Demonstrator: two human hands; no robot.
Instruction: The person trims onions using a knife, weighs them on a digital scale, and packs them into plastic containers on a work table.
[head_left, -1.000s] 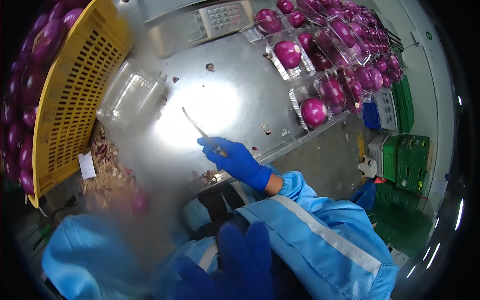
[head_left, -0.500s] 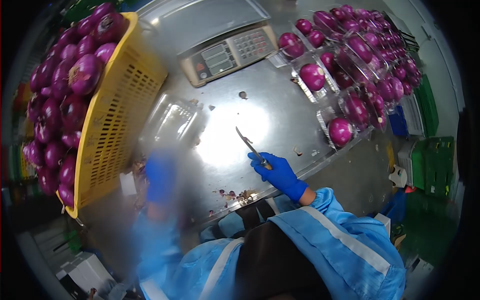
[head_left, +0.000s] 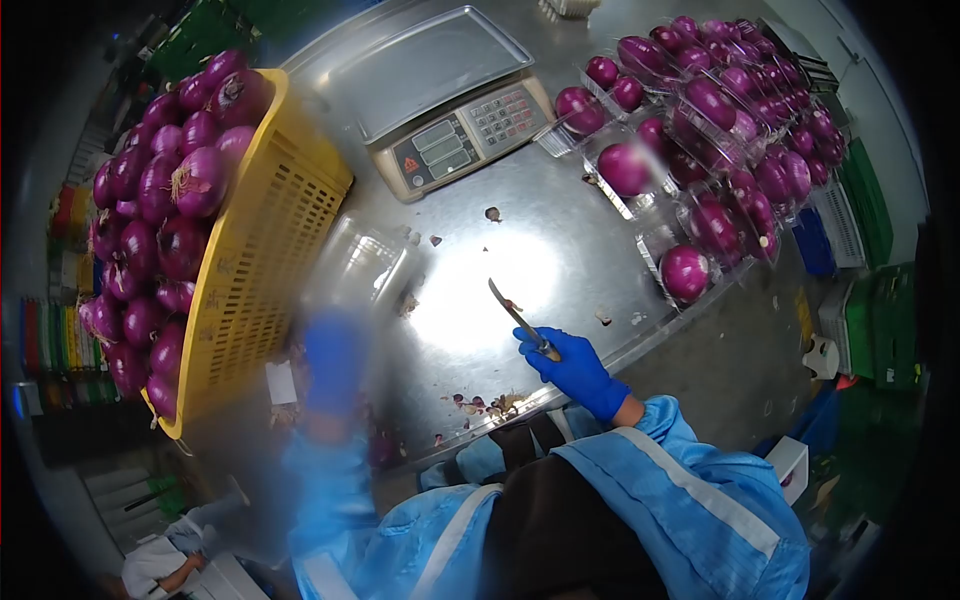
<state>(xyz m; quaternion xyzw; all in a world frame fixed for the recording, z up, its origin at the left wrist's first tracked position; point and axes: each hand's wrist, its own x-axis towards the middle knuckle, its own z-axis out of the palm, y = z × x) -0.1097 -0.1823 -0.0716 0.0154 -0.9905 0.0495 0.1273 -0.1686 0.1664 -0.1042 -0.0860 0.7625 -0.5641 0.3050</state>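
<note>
In the head view, my right hand [head_left: 583, 378], in a blue glove, is closed around the handle of a small knife [head_left: 512, 312]. Its narrow blade points up and away over the metal table [head_left: 470, 240]. My left hand [head_left: 337, 355], also gloved in blue, is smeared by blur, so its fingers cannot be made out. It is nearest to a clear plastic tray [head_left: 362, 258] and the yellow crate [head_left: 265, 235], which is heaped with red onions [head_left: 158, 190]. Dry skins and trimmings [head_left: 490, 404] lie along the table's near edge.
A weighing scale [head_left: 463, 138] stands at the back of the table. On the right, several clear trays hold peeled red onions [head_left: 684, 272]. Green crates [head_left: 880, 325] stand beyond the right edge. Another person [head_left: 160, 568] is partly visible at lower left.
The view has shifted, so the table, crate and scale appear slightly lower and farther right. The knife remains in my right hand. My left hand stays blurred near the clear tray.
</note>
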